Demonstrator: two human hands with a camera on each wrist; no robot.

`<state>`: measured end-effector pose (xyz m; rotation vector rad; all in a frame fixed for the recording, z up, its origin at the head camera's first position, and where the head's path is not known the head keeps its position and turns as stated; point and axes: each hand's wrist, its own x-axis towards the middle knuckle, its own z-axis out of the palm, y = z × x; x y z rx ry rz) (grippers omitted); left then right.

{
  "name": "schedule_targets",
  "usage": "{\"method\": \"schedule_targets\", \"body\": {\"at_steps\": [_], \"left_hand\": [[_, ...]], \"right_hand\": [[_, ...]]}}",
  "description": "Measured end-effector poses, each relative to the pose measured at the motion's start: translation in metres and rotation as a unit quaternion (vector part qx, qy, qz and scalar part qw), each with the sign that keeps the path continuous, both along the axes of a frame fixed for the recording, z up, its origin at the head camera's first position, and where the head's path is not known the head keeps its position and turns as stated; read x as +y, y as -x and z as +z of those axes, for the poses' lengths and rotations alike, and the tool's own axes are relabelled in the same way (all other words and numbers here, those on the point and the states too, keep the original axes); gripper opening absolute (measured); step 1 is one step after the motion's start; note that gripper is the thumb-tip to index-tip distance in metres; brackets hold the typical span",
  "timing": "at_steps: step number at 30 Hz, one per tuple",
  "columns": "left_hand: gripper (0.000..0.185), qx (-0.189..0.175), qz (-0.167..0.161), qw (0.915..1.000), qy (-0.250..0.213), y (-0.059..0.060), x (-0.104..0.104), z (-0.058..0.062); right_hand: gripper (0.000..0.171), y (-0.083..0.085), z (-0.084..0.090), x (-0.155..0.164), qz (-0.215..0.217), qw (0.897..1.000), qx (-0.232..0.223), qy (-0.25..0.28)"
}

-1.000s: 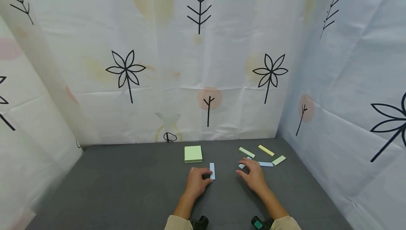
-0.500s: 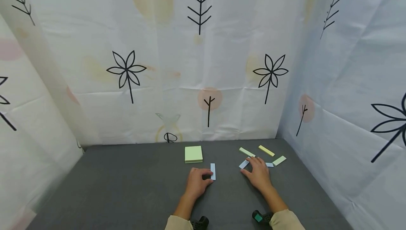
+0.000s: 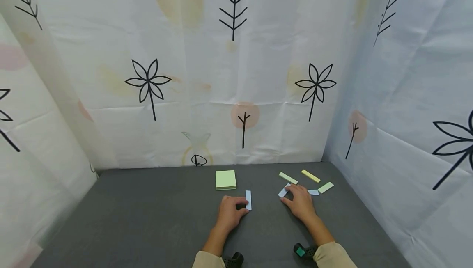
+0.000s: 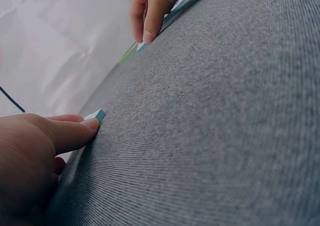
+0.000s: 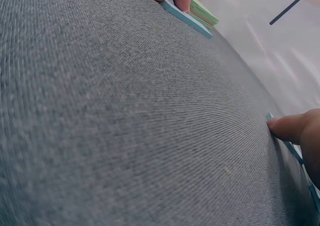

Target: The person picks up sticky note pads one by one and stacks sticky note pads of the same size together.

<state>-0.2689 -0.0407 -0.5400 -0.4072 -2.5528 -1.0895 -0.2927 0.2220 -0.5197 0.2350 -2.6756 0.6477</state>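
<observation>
In the head view my left hand (image 3: 228,214) is at the left of a narrow blue sticky-note pad (image 3: 249,196) lying lengthwise away from me. Its thumb and forefinger pinch the near part of that pad; the left wrist view shows the thumb (image 4: 82,132) against the pad's end (image 4: 101,115). To the right, my right hand (image 3: 302,207) pinches a second blue pad (image 3: 283,191), which lies slanted on the table. The right wrist view has the thumb (image 5: 286,128) on this pad's end. Another blue pad (image 3: 313,192) is partly hidden behind the right hand.
Beyond the right hand lie a pale green strip (image 3: 288,178), a yellow strip (image 3: 311,176) and another green strip (image 3: 326,187). A square green sticky-note stack (image 3: 226,179) sits behind the left hand. Patterned cloth walls (image 3: 266,75) enclose the grey table (image 3: 155,214).
My right hand has shifted rightward, uncovering more of the slanted blue pad, and its fingers have then come round that pad. The left hand has stayed at its blue pad.
</observation>
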Motion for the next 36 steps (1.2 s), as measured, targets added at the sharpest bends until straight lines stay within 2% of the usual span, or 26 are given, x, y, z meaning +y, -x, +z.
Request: {"method": "schedule_targets", "body": {"at_steps": [5, 16, 29, 36], "left_hand": [[0.021, -0.006, -0.003, 1.0000, -0.003, -0.001, 0.000, 0.001], [0.020, -0.010, 0.000, 0.9999, -0.004, -0.003, 0.001, 0.003], [0.019, -0.010, 0.003, 0.9999, -0.005, -0.004, 0.001, 0.004], [0.019, -0.017, 0.006, 0.9998, -0.006, -0.003, 0.002, 0.003]], "right_hand": [[0.035, 0.004, -0.002, -0.002, 0.020, 1.000, 0.008, 0.009], [0.035, 0.010, -0.004, -0.008, 0.074, 0.997, -0.014, 0.008], [0.029, 0.013, -0.012, -0.005, 0.108, 0.993, 0.049, -0.003], [0.030, 0.013, -0.009, -0.004, 0.113, 0.993, 0.029, -0.004]]}}
